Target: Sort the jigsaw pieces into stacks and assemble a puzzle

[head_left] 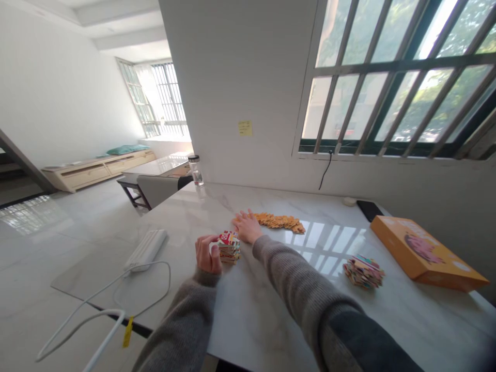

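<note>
On the white marble table, my left hand (208,254) has its fingers closed at the left edge of a red-and-white puzzle piece (228,237). That piece is at the top of a stack of puzzle pieces (230,254), beside my fingers. Farther forward, my right hand (247,227) lies palm down with fingers outstretched, at the left end of a row of overlapping orange-brown puzzle pieces (281,221). Whatever lies beneath its palm is hidden. To the right of my right forearm stands a second, looser pile of colourful puzzle pieces (364,271).
An orange box (426,253) lies at the right, with a black phone (369,211) and a small white round object (349,201) behind it. A clear bottle (196,170) stands at the back left corner. At the left are a white power strip (147,249) and its cable (168,279).
</note>
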Demonstrator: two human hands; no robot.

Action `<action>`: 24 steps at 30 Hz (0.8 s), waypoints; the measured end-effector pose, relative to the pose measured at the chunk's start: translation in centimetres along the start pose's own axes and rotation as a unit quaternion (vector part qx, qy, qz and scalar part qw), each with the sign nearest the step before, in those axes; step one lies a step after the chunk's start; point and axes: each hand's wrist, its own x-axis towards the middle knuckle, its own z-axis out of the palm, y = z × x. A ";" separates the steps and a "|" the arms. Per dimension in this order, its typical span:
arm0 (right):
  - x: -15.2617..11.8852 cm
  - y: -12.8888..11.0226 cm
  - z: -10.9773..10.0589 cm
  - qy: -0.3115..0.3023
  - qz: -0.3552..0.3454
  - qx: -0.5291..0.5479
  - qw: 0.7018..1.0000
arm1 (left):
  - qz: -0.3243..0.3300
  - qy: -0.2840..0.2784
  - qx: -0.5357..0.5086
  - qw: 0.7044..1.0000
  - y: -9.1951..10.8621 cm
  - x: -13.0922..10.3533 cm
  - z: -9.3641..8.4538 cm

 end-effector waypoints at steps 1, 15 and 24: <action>0.2 0.2 0.0 -0.003 0.002 -0.003 1.000 | 0.000 -0.001 0.004 1.000 0.0 0.0 0.0; -4.5 5.9 -2.8 -0.037 0.129 -0.041 0.990 | 0.042 0.017 0.010 0.999 1.1 0.7 -0.5; -10.6 3.9 -5.2 -0.039 0.101 -0.059 0.992 | 0.147 -0.172 -0.105 0.968 10.6 -1.0 2.2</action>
